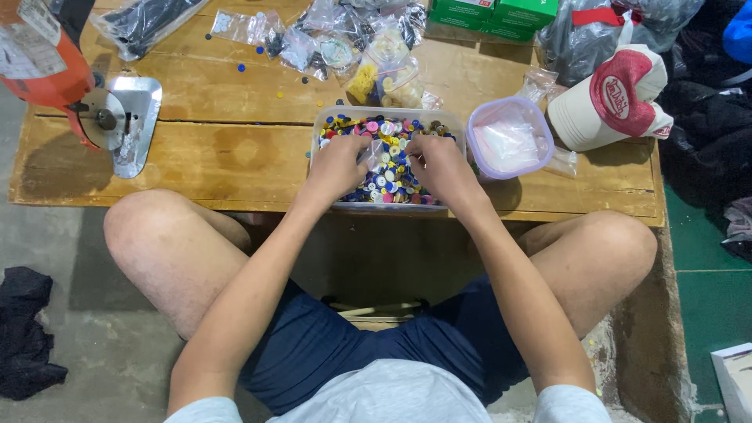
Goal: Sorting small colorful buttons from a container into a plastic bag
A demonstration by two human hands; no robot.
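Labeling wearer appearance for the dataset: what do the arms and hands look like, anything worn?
Both arms bare from the short light grey sleeves down. Left hand and right hand are bare: no gloves, and no watch, rings or bands that I can make out.

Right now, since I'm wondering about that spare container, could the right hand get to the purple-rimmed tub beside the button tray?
Probably yes. The right hand is in the button tray, and the purple-rimmed tub stands just to its right with nothing between them.
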